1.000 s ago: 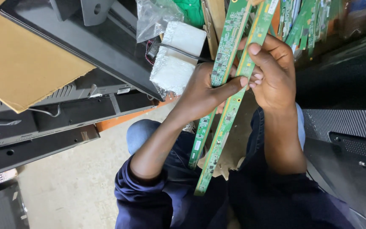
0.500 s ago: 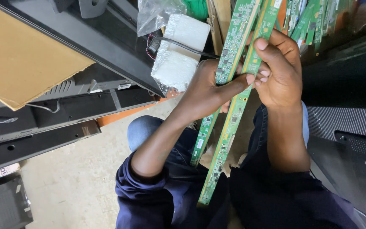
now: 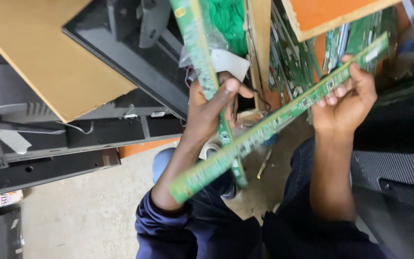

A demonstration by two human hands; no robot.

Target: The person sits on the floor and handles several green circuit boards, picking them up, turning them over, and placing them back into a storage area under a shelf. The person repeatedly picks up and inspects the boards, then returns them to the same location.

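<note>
Left hand (image 3: 209, 108) — grip closed around a narrow green circuit strip (image 3: 202, 62) held nearly upright. Right hand (image 3: 348, 98) — grip closed on the upper end of a second long green circuit strip (image 3: 264, 132), which slants down-left, crossing in front of the first. Tan board (image 3: 49, 62) and black panel frames (image 3: 73, 139) lie at left.

you work in soft, even daylight with no hard glare. motion blur smears your right hand (image 3: 348, 98) and the long green board (image 3: 274, 124) it grips. deep shadow swallows the dark sleeves and the black panels (image 3: 398, 192) at lower right.
</note>
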